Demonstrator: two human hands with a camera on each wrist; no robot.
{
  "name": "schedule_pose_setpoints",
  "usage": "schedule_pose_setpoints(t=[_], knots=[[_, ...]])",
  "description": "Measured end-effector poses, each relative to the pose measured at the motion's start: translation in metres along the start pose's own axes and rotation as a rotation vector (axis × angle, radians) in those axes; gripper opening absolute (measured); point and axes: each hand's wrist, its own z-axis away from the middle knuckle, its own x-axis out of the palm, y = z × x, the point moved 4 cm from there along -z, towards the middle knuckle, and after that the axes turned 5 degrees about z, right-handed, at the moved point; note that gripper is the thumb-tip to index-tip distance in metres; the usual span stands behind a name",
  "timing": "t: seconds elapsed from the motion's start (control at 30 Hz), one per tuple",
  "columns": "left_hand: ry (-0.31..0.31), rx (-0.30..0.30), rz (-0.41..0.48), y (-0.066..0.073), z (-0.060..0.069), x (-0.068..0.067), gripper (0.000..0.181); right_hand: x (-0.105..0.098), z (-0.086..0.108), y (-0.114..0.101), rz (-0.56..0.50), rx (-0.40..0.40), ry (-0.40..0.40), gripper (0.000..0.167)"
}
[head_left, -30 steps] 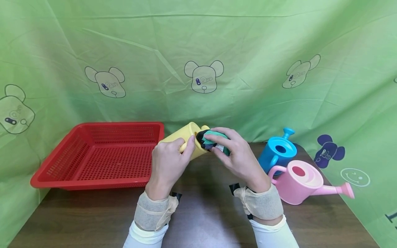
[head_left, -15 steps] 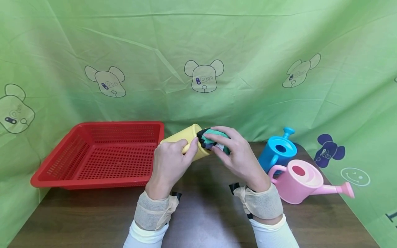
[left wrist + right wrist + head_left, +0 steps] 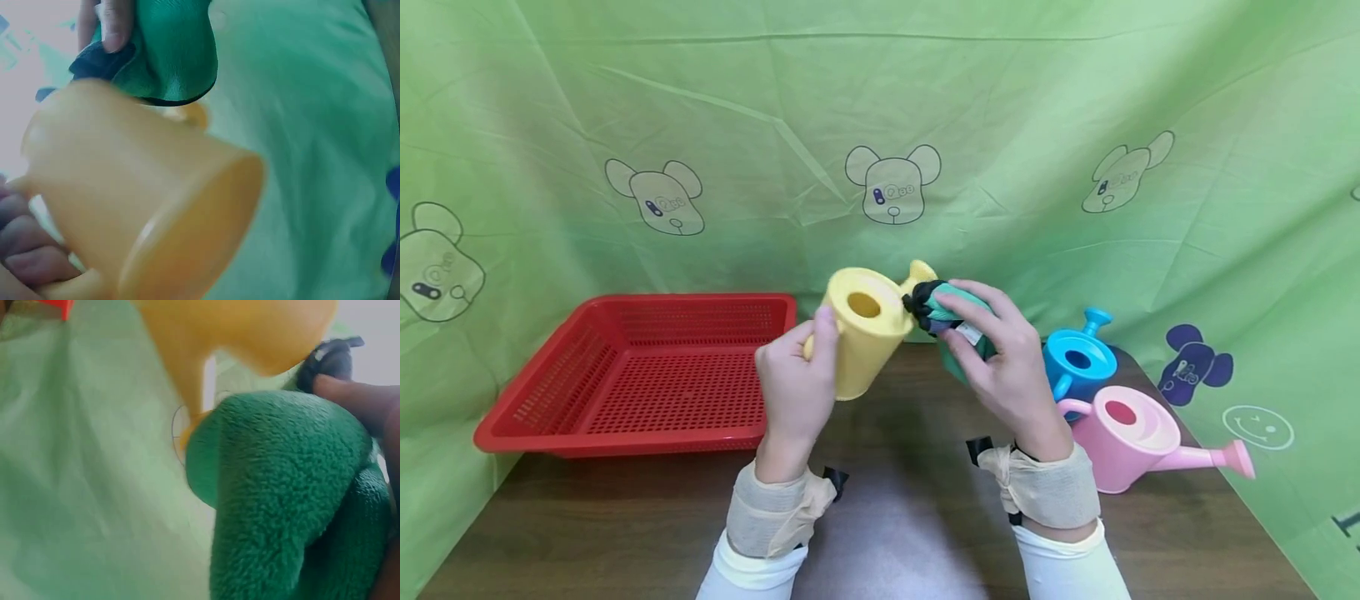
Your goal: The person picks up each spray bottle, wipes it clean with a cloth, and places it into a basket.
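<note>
My left hand (image 3: 795, 371) grips the handle of a yellow watering can (image 3: 871, 337), held above the table with its round top opening showing. The can's spout points to the back right. In my right hand (image 3: 1006, 358) is a fuzzy green cloth bundle (image 3: 953, 360) with a dark bunched end and a white label. That dark end is against or very close to the can's upper right rim; contact is hard to tell. The left wrist view shows the can (image 3: 119, 169) tilted below the green cloth (image 3: 172, 53). Fleecy folds (image 3: 281, 469) fill the right wrist view.
A red perforated basket (image 3: 632, 444) stands on the left of the brown table (image 3: 895, 533). At the right are a blue watering can (image 3: 1078, 362) and a pink watering can (image 3: 1120, 442), its spout pointing right. A green printed curtain (image 3: 760, 108) hangs behind.
The yellow watering can has turned more upright and risen, its top opening and spout now showing. My right hand has moved right and slightly up with the cloth, which has come away from the opening.
</note>
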Motion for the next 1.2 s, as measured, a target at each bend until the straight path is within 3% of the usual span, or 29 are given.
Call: schedule_pose_setpoints(t=[0.13,0.27,0.4,0.6,0.93,1.07,1.2], knots=[[0.159,-0.227,0.396,-0.003,-0.003,-0.011,0.059,-0.004,-0.002,-0.001,-0.038,0.005,0.069,0.046],[0.241,-0.312,0.746,-0.003,-0.006,-0.017,0.056,-0.002,-0.003,-0.003,-0.072,-0.002,0.064,0.046],[0.252,-0.349,0.893,-0.004,-0.008,-0.02,0.053,0.005,-0.002,-0.005,-0.092,-0.019,0.006,0.047],[0.232,-0.464,1.098,-0.007,-0.011,-0.017,0.053,0.012,0.0,-0.011,-0.109,-0.027,-0.044,0.047],[0.21,-0.734,1.565,-0.013,-0.009,-0.007,0.052,0.018,0.001,-0.025,-0.146,-0.108,-0.04,0.047],[0.237,-0.844,1.659,-0.019,-0.007,-0.005,0.051,0.024,0.003,-0.031,-0.155,-0.13,-0.077,0.046],[0.265,-0.866,1.674,-0.021,-0.006,-0.006,0.05,0.029,0.003,-0.038,-0.159,-0.171,-0.086,0.044]])
